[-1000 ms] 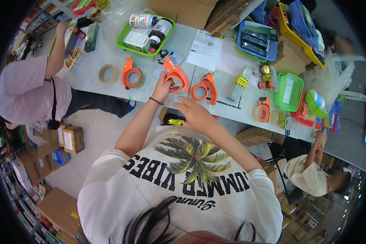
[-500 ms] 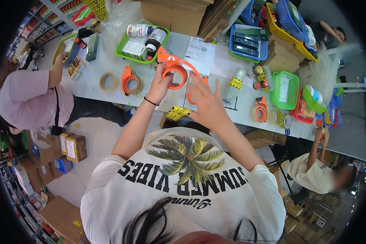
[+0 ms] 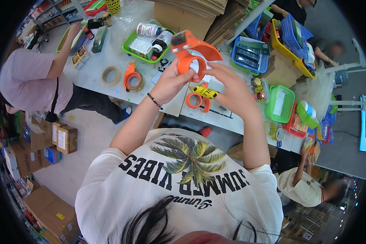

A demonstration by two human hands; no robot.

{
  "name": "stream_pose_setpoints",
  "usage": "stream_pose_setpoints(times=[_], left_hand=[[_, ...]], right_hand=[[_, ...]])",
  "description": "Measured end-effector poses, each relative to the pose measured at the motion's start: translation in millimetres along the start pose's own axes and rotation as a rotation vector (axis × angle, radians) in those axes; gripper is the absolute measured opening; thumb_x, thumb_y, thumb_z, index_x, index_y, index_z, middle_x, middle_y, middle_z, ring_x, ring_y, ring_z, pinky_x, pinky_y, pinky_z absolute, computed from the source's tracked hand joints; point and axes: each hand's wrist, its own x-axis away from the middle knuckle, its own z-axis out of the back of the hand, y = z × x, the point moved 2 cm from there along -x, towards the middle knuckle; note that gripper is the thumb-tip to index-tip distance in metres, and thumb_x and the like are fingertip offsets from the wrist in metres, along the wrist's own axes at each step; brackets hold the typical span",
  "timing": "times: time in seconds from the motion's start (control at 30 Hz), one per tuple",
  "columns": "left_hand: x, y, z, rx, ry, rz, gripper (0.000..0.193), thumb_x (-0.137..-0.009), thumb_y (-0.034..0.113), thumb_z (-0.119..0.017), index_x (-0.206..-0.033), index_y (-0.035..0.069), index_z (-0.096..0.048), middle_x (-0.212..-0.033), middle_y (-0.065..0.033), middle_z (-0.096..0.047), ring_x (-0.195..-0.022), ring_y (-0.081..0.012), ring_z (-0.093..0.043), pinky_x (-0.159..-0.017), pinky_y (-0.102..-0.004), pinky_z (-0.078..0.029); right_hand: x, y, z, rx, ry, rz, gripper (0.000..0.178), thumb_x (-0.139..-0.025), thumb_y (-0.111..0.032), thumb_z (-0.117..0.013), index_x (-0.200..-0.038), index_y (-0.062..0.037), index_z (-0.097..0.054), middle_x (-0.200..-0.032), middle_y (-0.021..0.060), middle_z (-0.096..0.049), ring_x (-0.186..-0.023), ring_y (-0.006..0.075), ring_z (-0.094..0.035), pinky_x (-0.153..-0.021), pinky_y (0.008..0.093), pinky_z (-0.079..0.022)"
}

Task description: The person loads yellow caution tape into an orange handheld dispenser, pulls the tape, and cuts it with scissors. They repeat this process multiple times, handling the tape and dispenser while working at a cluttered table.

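Observation:
My left hand (image 3: 169, 82) is closed around an orange tape dispenser (image 3: 190, 64), its thumb on the ring, held above the table's near edge. My right hand (image 3: 231, 87) is just right of it, fingers stretched and apart, fingertips close to the ring; I cannot tell if they touch it. A short strip of yellow-and-black tape (image 3: 206, 92) hangs at the right thumb and seems to cling there. On the table under the hands lies a second orange dispenser (image 3: 194, 100), partly hidden by the strip. To the left rests an orange dispenser with a yellow roll (image 3: 133, 80).
A tan tape roll (image 3: 110, 76) lies left. Green (image 3: 129, 48) and blue (image 3: 235, 53) baskets hold bottles and boxes; a green basket (image 3: 282, 116) and yellow tape rolls (image 3: 277, 133) are right. Flat cardboard (image 3: 227, 26) stands behind. A person (image 3: 32, 81) works at left, another (image 3: 303, 185) at right.
Both hands have moved up and right with the dispenser, which has turned. The tape strip at my right thumb has risen nearer to it. The person at left reaches farther away.

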Motion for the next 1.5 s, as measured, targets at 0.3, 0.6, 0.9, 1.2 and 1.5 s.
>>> stream_pose_setpoints(times=[0.3,0.6,0.9,1.2,1.5], left_hand=[[5.3,17.3,-28.0,-0.090,-0.100,0.011,0.068,-0.101,0.059,-0.025,-0.142,0.005,-0.033,-0.132,-0.0090,-0.051,-0.119,-0.0153,-0.051,-0.102,-0.0329,-0.041],[5.1,18.2,-24.2,-0.250,-0.116,0.040,0.060,-0.102,0.047,-0.041,-0.140,0.002,-0.032,-0.129,-0.0089,-0.052,-0.117,-0.0132,-0.050,-0.099,-0.0289,-0.042],[7.1,23.6,-26.7,-0.453,-0.213,0.201,0.061,-0.087,0.000,-0.063,-0.136,0.001,-0.028,-0.123,-0.0118,-0.057,-0.108,-0.0138,-0.057,-0.090,-0.0302,-0.050],[4.9,21.4,-28.0,-0.452,-0.234,0.142,0.051,-0.094,0.003,-0.055,-0.137,0.001,-0.028,-0.121,-0.0116,-0.059,-0.109,-0.0146,-0.059,-0.092,-0.0302,-0.049],[2.2,20.2,-27.5,-0.433,-0.232,0.108,0.048,-0.097,0.005,-0.051,-0.139,0.000,-0.027,-0.120,-0.0112,-0.057,-0.111,-0.0156,-0.059,-0.095,-0.0318,-0.049]], right_hand=[[-13.6,-17.6,28.3,-0.032,0.100,-0.050,0.039,-0.070,0.004,-0.063,-0.107,-0.0055,-0.068,-0.105,0.0137,-0.070,-0.096,0.0318,-0.066,-0.083,0.0369,-0.052],[-13.9,-24.2,28.9,0.081,0.100,-0.018,0.033,-0.071,0.004,-0.064,-0.102,-0.0069,-0.072,-0.096,0.0131,-0.071,-0.086,0.0302,-0.068,-0.076,0.0362,-0.054],[-20.8,-28.8,28.2,0.122,0.028,-0.027,0.033,-0.071,0.004,-0.064,-0.101,-0.0069,-0.073,-0.095,0.0149,-0.071,-0.084,0.0306,-0.069,-0.074,0.0364,-0.055],[-27.1,-30.7,30.0,0.187,0.036,-0.026,0.033,-0.070,0.003,-0.065,-0.100,-0.0072,-0.073,-0.094,0.0153,-0.070,-0.083,0.0309,-0.068,-0.074,0.0366,-0.055],[-30.1,-33.3,29.5,0.196,0.053,0.005,0.032,-0.069,0.003,-0.065,-0.099,-0.0059,-0.073,-0.093,0.0152,-0.070,-0.082,0.0310,-0.068,-0.073,0.0361,-0.054]])
